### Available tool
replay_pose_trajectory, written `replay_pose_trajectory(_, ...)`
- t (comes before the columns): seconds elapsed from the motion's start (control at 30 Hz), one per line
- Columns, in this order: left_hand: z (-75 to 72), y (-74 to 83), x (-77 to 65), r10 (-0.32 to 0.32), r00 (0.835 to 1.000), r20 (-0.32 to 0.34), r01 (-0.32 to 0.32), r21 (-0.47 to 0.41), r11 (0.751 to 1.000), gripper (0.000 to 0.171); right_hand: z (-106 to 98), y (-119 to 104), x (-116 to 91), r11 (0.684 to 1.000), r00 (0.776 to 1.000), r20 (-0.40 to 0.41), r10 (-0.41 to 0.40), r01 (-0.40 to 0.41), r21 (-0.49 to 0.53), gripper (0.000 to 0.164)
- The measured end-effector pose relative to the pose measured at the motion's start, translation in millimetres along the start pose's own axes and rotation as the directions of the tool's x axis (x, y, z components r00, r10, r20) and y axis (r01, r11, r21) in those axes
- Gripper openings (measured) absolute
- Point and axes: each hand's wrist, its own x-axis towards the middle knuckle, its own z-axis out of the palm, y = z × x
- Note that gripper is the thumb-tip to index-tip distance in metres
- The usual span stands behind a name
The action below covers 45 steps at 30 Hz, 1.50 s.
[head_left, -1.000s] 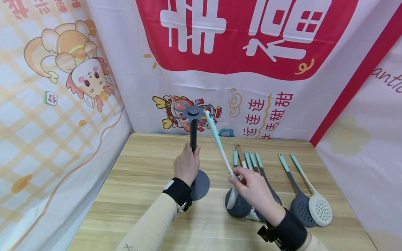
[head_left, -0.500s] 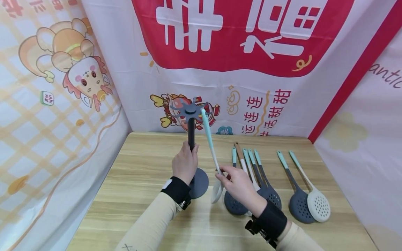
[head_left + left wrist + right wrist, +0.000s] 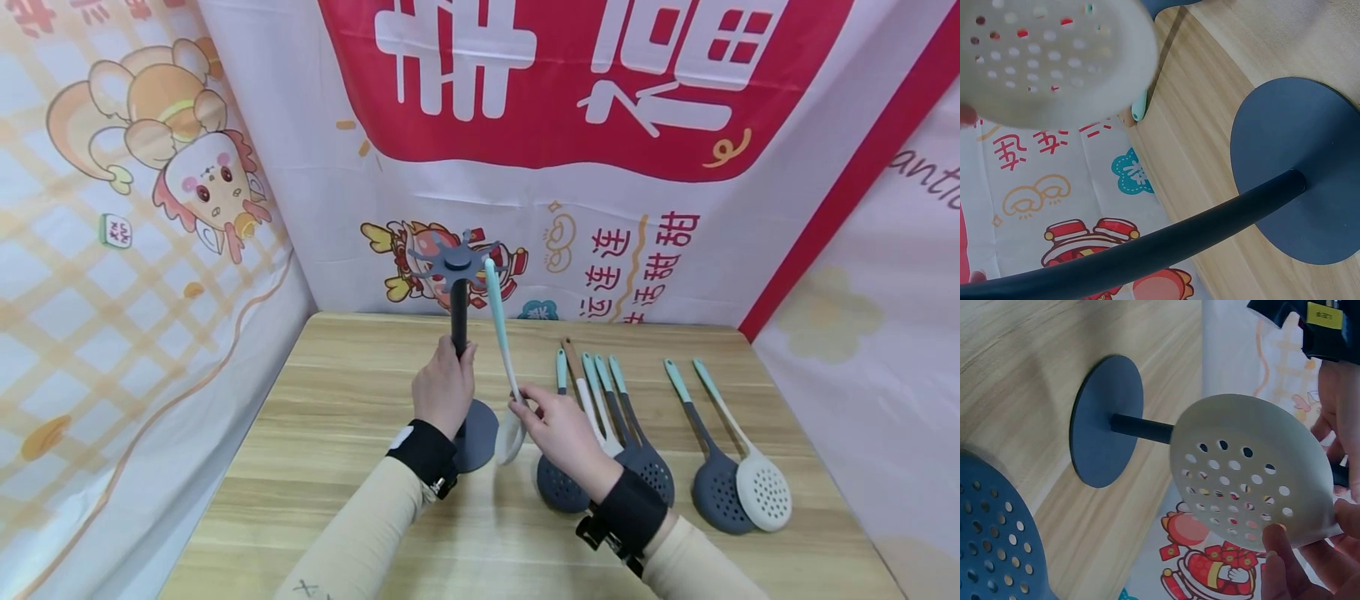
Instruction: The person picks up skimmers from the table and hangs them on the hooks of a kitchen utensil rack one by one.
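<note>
Upright on the wooden table stands a dark grey utensil stand (image 3: 459, 312), with a hooked wheel on top and a round base (image 3: 1297, 137). My left hand (image 3: 444, 387) grips its pole partway up. My right hand (image 3: 558, 429) pinches a white skimmer (image 3: 504, 342) near where its neck meets the head. The skimmer's mint handle points up, its tip beside a right-hand hook of the wheel; whether it hangs there I cannot tell. In the right wrist view, its perforated head (image 3: 1297, 462) hangs in front of the pole, above the table.
Right of the stand lie several utensils with mint or brown handles, including a dark slotted turner (image 3: 652, 471). Farther right, a dark skimmer (image 3: 720, 496) and a white skimmer (image 3: 763, 492) overlap. Printed cloth (image 3: 337, 275) hangs behind and at both sides of the table (image 3: 352, 358).
My right hand has moved left with the skimmer, bringing its head off the other utensils and close to the stand's base. My left hand has stayed on the pole.
</note>
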Motion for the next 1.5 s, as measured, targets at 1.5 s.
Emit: replay_pose_trajectory(1.5, 5.5, -3.0, -1.5, 0.015, 0.998, -0.064, -0.017, -0.02, 1.0, 0.025, 46, 10, 18, 0.996, 0.987, -0.141, -0.079, 0.073, -0.044, 0.025)
